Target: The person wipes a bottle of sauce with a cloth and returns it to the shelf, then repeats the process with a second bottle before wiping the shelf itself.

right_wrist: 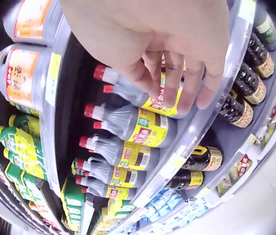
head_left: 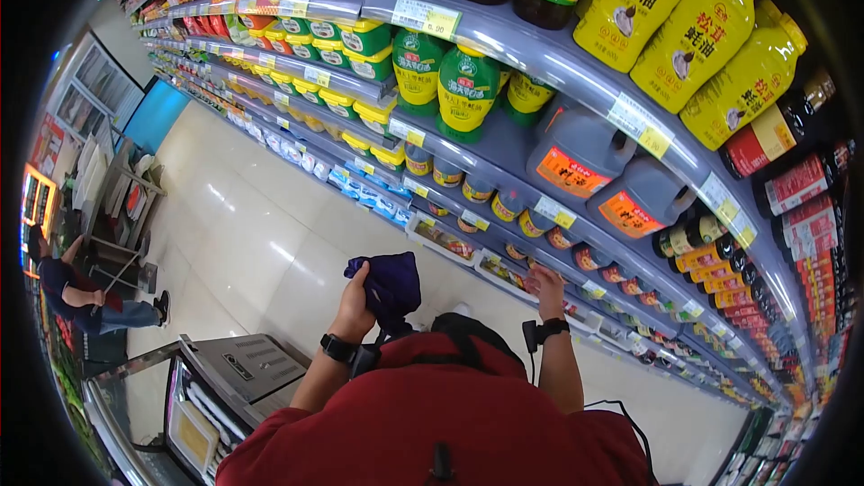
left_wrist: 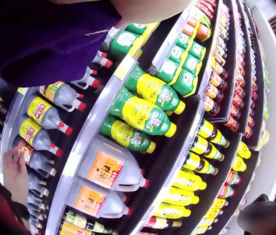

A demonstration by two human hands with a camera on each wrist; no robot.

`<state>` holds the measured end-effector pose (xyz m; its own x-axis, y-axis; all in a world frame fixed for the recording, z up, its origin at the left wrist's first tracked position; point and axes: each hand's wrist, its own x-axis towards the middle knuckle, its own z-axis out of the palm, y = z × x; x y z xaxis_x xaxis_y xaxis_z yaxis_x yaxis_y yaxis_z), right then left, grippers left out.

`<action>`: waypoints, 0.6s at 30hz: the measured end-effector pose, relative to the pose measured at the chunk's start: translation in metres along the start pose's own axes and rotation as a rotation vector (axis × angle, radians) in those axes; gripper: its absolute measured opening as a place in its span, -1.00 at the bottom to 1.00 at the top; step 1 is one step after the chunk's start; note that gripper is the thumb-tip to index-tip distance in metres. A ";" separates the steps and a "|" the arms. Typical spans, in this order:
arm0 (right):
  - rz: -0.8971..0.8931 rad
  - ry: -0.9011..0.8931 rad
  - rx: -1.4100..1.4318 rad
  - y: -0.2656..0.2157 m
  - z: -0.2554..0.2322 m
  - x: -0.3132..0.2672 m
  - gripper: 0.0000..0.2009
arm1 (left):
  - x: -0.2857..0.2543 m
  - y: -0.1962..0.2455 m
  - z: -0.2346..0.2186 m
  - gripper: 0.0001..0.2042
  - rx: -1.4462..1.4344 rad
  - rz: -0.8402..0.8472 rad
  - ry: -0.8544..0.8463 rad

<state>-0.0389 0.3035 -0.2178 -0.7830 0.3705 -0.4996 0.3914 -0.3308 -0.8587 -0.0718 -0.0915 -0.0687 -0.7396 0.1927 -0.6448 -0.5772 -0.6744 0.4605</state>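
Note:
My left hand (head_left: 352, 309) grips a bunched dark purple cloth (head_left: 391, 283) in front of my body; in the left wrist view the cloth (left_wrist: 45, 41) fills the upper left corner. My right hand (head_left: 546, 292) is raised at a lower shelf, its fingers loosely bent. In the right wrist view its fingers overlap the yellow label of a red-capped bottle (right_wrist: 123, 81). Similar red-capped bottles (right_wrist: 138, 127) with yellow labels stand in a row beside it. Part of that front bottle is hidden behind the fingers.
Long curved shelves carry large grey jugs (head_left: 576, 162), green bottles (head_left: 468, 90) and yellow bottles (head_left: 693, 36). Price tags line the shelf edge (head_left: 531, 58). A chest-like display case (head_left: 252, 364) stands at the lower left. Another person (head_left: 72, 283) stands at the far left on the tiled floor (head_left: 243, 225).

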 end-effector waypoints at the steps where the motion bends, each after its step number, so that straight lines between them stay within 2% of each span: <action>1: -0.001 -0.012 0.001 -0.007 0.005 0.010 -0.79 | 0.000 0.002 0.005 -0.58 -0.004 0.008 0.003; 6: -0.026 -0.099 -0.059 -0.024 0.038 0.042 -0.78 | -0.004 0.005 0.015 -0.58 -0.011 0.062 0.042; 8: -0.153 -0.101 -0.049 -0.023 0.050 0.052 -0.79 | -0.006 0.002 0.013 -0.58 -0.030 0.078 0.064; 13: -0.287 -0.115 0.015 -0.040 0.075 0.060 -0.80 | -0.009 -0.011 0.019 -0.58 -0.035 0.073 0.126; 15: -0.412 0.034 -0.098 -0.044 0.075 0.061 -0.84 | -0.009 -0.015 0.020 -0.58 -0.033 0.051 0.136; 16: -0.406 0.035 -0.101 -0.041 0.070 0.064 -0.84 | -0.008 -0.016 0.021 -0.59 -0.035 0.040 0.132; 18: -0.469 0.304 -0.081 -0.045 0.067 0.069 -0.88 | -0.004 -0.021 0.020 -0.59 -0.054 0.047 0.116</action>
<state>-0.1430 0.2854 -0.2059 -0.7123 0.6991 -0.0624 0.0800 -0.0075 -0.9968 -0.0636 -0.0637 -0.0632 -0.7188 0.0782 -0.6908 -0.5210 -0.7185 0.4608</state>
